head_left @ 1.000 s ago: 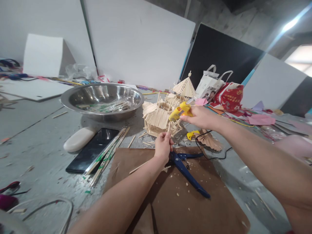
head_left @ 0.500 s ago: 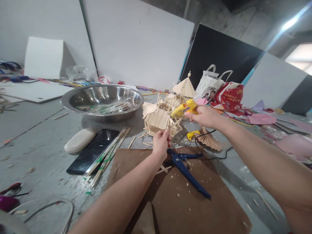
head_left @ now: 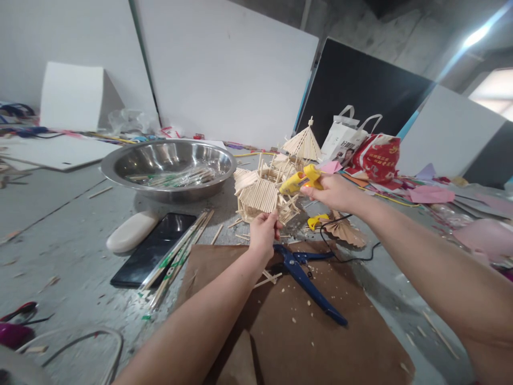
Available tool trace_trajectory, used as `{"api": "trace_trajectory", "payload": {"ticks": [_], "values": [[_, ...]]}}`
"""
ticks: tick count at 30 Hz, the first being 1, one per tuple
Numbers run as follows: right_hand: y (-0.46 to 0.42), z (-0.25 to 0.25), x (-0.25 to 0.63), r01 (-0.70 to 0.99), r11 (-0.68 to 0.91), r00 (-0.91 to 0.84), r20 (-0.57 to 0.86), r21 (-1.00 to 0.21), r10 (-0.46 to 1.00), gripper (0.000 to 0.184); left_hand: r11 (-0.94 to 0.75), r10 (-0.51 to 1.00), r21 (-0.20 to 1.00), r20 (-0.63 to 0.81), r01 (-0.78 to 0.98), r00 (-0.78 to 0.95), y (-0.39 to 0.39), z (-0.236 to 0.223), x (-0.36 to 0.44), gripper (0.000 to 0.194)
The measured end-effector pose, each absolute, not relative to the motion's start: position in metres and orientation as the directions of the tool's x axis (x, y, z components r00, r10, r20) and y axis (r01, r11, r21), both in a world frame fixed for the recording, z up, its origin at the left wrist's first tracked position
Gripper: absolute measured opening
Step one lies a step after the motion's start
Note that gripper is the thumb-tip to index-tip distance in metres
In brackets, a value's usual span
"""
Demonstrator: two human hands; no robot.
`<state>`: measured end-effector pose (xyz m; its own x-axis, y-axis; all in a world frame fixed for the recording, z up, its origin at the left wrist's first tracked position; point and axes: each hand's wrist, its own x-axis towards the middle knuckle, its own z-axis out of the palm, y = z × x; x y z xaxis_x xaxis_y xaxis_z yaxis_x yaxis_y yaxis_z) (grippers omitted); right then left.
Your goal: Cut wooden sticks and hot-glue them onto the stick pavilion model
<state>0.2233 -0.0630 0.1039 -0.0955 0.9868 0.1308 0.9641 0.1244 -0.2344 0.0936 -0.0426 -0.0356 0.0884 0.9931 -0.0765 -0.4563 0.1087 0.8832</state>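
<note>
L hand (head_left: 263, 232) is pinching stick (head_left: 276, 203) tight at edge of model (head_left: 258, 193), which is sitting just beyond mat (head_left: 288, 347); R hand (head_left: 335, 191) is gripping glue gun (head_left: 294, 183) close by, prob. for reach.

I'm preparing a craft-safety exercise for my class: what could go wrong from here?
1. The right hand holds the yellow glue gun close above the left hand, so stray glue might reach those fingers.
2. The left hand is at the near edge of the stick model; a nudge could shift its thin sticks.
3. A dark cord loops by the blue cutters and might snag.
</note>
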Motion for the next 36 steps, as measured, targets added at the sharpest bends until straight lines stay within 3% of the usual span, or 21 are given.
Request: {"api": "trace_trajectory", "payload": {"ticks": [27,36], "values": [[-0.0596,0.1014,0.2172,0.984,0.177,-0.17,0.164,-0.033,0.972,0.042,0.184,0.978,0.839,-0.103,-0.513,0.183,-0.0384,-0.0323,0.0875,0.023],[-0.0581,0.0996,0.2173,0.984,0.176,-0.167,0.177,-0.033,0.97,0.041,0.249,0.962,0.817,-0.145,-0.52,0.232,-0.0384,-0.0283,0.0846,0.023]]}}
